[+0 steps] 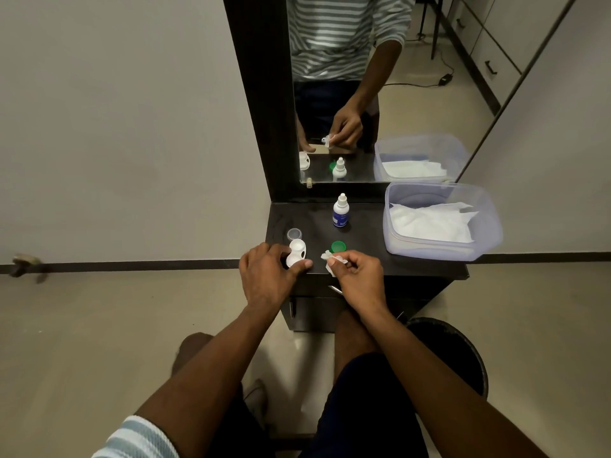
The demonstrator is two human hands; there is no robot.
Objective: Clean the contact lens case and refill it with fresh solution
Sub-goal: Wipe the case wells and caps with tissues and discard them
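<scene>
- Contact lens case [296, 252], white, sat low and left of centre in the frame, on the near left edge of the dark table [363, 233], its long axis running away from the person and tilted a touch right.
- Left hand [267, 276] was right on it: fingers curled round the near end, thumb pressed along the table edge just below, pinning it down.
- A clear cap [294, 233] lay just above the case, a green cap [338, 247] to its right.
- Right hand [358, 276], a little apart to the right of the case, fingers pinched tight on a crumpled tissue [332, 261] pointing left at the case. A short leftward reach for the wipe, I'd say.
- Solution bottle [341, 211] stood upright centre frame, nearer the right hand.
- Plastic tub [489, 226] of tissues, far right.
</scene>
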